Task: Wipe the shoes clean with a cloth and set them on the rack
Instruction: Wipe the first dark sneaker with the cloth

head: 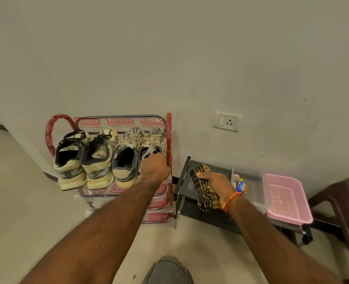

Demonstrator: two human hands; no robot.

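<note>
With the left hand (155,167) gripping the rightmost shoe (154,143) and the right hand (216,184) clutching the cloth (203,189), a careless tug could topple neighbouring shoes off the rack (169,128)

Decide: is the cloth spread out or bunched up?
Bunched up: the right hand grips the striped cloth in a crumpled wad.

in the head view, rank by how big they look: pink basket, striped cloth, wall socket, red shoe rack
1. shoe rack
2. pink basket
3. striped cloth, partly covered by the right hand
4. wall socket

The socket is farther off on the wall, so it may look smaller than it is.
</note>
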